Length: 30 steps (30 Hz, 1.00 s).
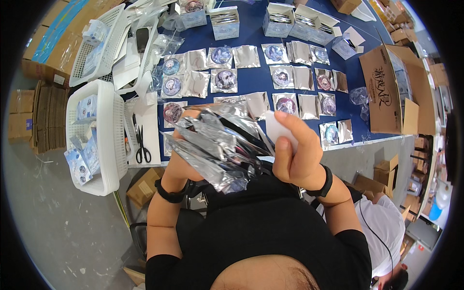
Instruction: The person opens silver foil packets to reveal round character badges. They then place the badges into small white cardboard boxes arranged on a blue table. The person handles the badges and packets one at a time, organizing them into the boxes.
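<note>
Above the table's near edge, my left hand [182,162] is closed around a loose bunch of silver foil packets [212,147], which hides most of its fingers. My right hand [302,152] pinches a small white card [277,128] between thumb and fingers, close beside the bunch. Beyond my hands, round picture badges [221,55] lie in rows on the blue table [251,86], with flat silver foil packets [246,56] next to many of them. Another badge [286,105] lies just past my right hand.
White plastic baskets [118,140] holding printed boxes stand at left, near black scissors [141,150]. Small open boxes [224,26] of packets line the far side. At right sits an open brown carton [382,96]. A person in a white shirt [384,227] is behind me at right.
</note>
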Tool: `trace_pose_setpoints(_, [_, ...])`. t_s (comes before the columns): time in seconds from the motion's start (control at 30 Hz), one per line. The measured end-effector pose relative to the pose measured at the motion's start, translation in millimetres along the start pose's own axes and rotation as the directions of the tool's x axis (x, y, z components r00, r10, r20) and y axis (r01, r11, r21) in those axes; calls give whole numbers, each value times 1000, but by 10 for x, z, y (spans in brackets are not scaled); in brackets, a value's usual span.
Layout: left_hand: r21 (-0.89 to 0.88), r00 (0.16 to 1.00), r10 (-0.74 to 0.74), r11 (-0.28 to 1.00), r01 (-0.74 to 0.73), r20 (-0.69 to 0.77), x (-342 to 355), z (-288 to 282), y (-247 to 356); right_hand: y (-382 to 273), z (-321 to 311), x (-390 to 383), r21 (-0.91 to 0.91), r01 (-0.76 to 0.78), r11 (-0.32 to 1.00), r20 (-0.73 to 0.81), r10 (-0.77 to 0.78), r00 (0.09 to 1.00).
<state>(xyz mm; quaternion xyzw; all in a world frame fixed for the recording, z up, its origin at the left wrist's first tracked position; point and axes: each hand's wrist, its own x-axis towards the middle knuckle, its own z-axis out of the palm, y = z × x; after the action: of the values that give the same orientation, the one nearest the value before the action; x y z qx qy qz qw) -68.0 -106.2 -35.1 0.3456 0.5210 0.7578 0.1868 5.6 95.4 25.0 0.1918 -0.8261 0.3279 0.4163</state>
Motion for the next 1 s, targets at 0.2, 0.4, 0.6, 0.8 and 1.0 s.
trace_pose_setpoints(0.2, [70, 993, 20, 998, -12, -113, 17, 147, 14, -5, 24, 62, 34, -108, 994, -43, 110, 993])
trace_pose_setpoints(0.4, [218, 990, 143, 966, -141, 10, 92, 135, 63, 24, -11, -17, 49, -33, 998, -21, 34, 999])
trace_pose_setpoints(0.6, [364, 984, 177, 914, -176, 31, 118, 215, 84, -20, -19, -33, 123, -186, 975, -71, 195, 978])
trace_pose_setpoints(0.8, [333, 934, 357, 878, -344, 25, 197, 239, 40, -41, -103, -94, 111, -228, 967, -18, 232, 973])
trace_pose_setpoints(1.0, [225, 991, 123, 965, -131, 51, 126, 258, 143, 17, -96, -73, 53, -112, 992, 15, 111, 994])
